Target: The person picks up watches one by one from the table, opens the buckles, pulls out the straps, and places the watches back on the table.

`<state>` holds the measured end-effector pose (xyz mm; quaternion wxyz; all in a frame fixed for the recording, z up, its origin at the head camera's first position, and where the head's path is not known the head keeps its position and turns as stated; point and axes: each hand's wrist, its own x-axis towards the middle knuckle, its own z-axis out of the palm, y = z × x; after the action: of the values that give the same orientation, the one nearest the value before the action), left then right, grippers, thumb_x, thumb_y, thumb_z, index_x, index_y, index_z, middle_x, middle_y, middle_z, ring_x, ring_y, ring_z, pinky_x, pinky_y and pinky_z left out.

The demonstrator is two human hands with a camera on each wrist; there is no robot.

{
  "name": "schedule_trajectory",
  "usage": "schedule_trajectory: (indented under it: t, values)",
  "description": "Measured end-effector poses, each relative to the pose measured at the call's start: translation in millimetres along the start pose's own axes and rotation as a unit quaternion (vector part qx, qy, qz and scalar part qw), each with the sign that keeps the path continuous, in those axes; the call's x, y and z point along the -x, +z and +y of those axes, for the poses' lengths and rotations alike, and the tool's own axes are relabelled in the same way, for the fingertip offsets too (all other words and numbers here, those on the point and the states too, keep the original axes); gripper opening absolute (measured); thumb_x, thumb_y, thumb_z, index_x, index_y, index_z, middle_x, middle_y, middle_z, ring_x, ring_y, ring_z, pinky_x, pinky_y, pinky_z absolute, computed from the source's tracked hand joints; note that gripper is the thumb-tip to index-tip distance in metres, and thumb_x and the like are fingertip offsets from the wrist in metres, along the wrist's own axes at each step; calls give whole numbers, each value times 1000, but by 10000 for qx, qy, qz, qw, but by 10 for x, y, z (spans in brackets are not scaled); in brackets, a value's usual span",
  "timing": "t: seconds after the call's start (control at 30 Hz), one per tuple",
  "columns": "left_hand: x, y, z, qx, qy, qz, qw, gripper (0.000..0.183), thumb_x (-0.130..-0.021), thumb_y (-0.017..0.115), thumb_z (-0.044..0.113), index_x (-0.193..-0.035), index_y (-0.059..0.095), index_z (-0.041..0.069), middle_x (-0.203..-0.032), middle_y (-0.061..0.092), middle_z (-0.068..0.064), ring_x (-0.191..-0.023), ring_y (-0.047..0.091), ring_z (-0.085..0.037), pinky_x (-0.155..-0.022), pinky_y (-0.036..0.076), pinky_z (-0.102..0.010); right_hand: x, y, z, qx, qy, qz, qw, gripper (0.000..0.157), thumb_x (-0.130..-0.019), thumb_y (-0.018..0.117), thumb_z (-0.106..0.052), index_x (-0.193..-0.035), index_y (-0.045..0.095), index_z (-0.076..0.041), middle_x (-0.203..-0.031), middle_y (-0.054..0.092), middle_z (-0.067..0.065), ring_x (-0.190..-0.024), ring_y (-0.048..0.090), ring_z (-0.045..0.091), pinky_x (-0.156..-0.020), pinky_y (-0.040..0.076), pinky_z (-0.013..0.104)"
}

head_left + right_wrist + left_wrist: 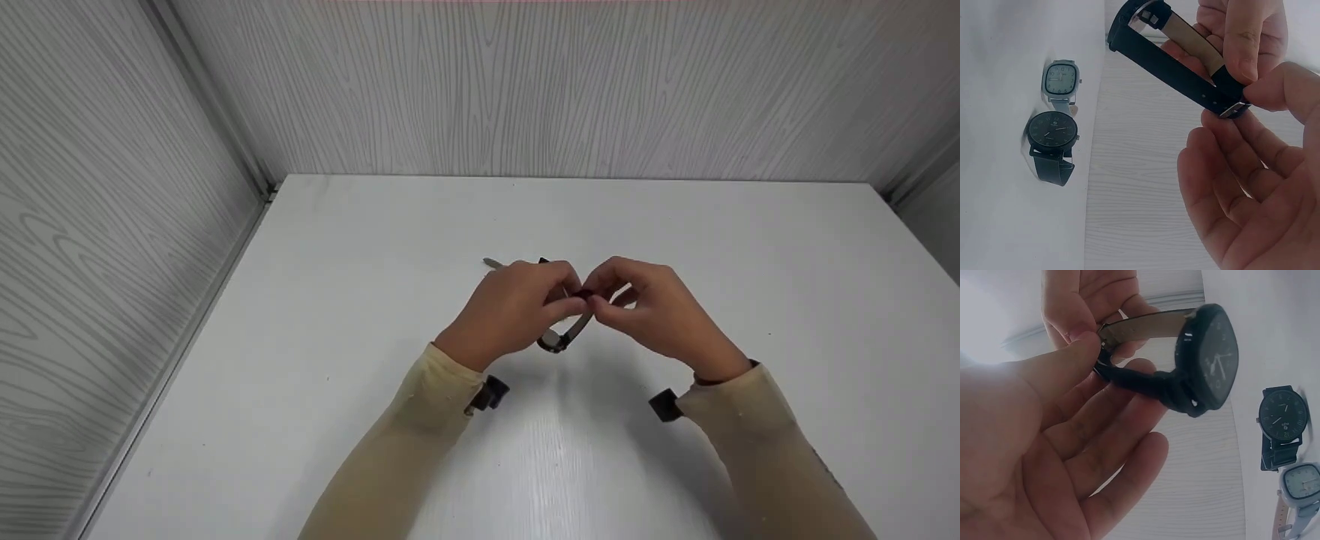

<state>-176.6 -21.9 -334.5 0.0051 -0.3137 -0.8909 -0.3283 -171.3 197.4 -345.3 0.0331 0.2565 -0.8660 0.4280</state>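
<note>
Both hands hold one wristwatch above the white table, its strap joined into a loop. It has a dark round dial, a black strap outside and a tan lining. My left hand pinches the strap between thumb and fingers close to the metal buckle. From the other side, my right hand pinches the strap at the buckle end. The fingertips of the two hands meet there and cover part of the strap in the head view.
Two more watches lie on the white table: a black round one and a pale one with a squarish dial. In the head view the left hand mostly hides them. Wood-grain panels stand behind and at the sides.
</note>
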Motion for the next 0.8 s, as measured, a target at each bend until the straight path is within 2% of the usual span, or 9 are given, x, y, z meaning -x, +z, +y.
schedule_trajectory:
  t: [0.23, 0.47, 0.6, 0.8]
  values:
    - [23, -32, -44, -80, 356, -15, 9993, 16, -103, 64, 31, -105, 71, 17, -84, 70, 10, -71, 61, -4, -66, 49, -26, -27, 25, 2, 142, -58, 53, 9999, 13, -94, 70, -2, -101, 74, -13, -96, 73, -6, -86, 68, 11, -78, 57, 30]
    - [10, -28, -66, -158, 398, -108, 9990, 17, -104, 64, 31, -109, 71, 17, -89, 73, 8, -73, 62, -4, -68, 50, -26, -13, 44, 9, 90, -74, 54, 9999, 14, -93, 69, -1, -101, 73, -12, -94, 72, -4, -85, 67, 13, -78, 57, 31]
    - [2, -28, -67, -233, 542, -57, 9982, 11, -102, 67, 26, -103, 71, 16, -84, 72, 7, -70, 61, -5, -65, 49, -26, -6, 43, 13, 88, -102, 9, 9999, 11, -94, 71, -4, -99, 73, -13, -94, 73, -1, -86, 66, 13, -76, 57, 31]
    - [3, -30, -67, 177, 510, -66, 9985, 5, -96, 68, 20, -99, 69, 16, -79, 68, 8, -71, 60, -5, -67, 49, -25, 10, 18, 3, 195, -125, -37, 9997, 16, -92, 71, -1, -97, 74, -16, -93, 73, -4, -85, 66, 12, -73, 56, 30]
